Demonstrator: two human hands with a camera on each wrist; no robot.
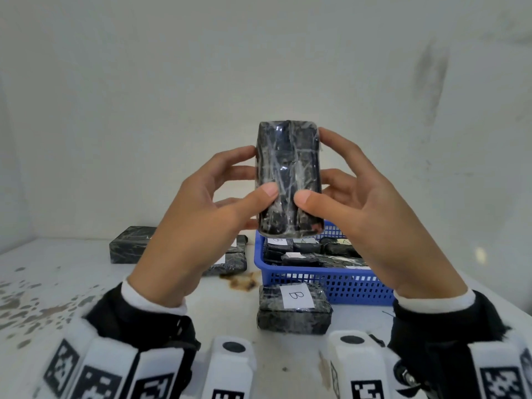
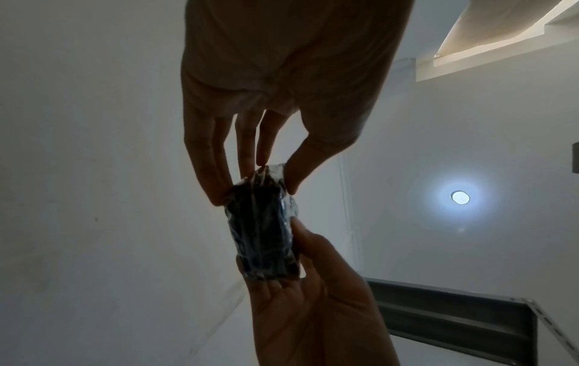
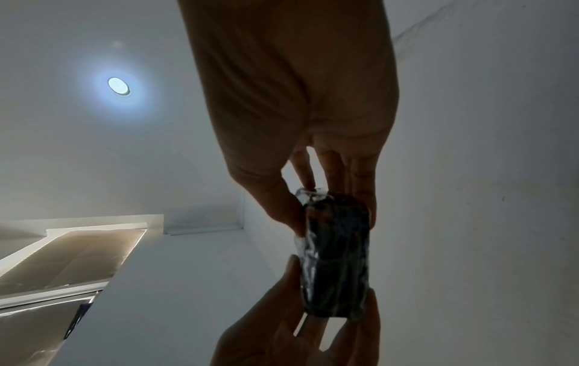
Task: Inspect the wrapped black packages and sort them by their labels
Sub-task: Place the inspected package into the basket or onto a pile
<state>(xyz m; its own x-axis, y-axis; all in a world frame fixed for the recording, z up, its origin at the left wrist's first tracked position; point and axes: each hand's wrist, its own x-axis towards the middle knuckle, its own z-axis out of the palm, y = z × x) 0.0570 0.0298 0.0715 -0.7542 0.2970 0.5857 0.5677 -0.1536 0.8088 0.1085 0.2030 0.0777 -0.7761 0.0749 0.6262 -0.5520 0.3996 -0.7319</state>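
White wrist bands [image 1: 230, 367] printed with black square codes sit lowest in the head view, strapped over black sleeves with white cuffs. Above them, both hands are raised over the counter [image 1: 57, 283] and together hold one black package [image 1: 288, 180] wrapped in clear film. The package stands upright on its short end, in the air in front of the pale wall [image 1: 259, 53], with a plain face toward the camera and no label showing on it. The left hand [image 1: 201, 214] grasps its left side, thumb pressed on the front near the bottom and fingers curled behind. The right hand [image 1: 371, 208] grasps the right side the same way, its thumb beside the left thumb.

On the counter's near edge, just in front of a blue basket [image 1: 331, 279], lies another wrapped package [image 1: 293, 311] with a white label marked "B". The basket sits toward the right side of the counter and holds several more wrapped packages [image 1: 302, 251], some with white labels too small to read surely. Further packages [image 1: 129, 244] lie toward the back of the counter, left of the basket and partly hidden by the left hand. A brown stain [image 1: 240, 282] marks the counter by the basket's near left corner.

The wrist views show the same package [image 2: 261, 232] pinched between both hands from below, against a ceiling light [image 2: 460, 197].
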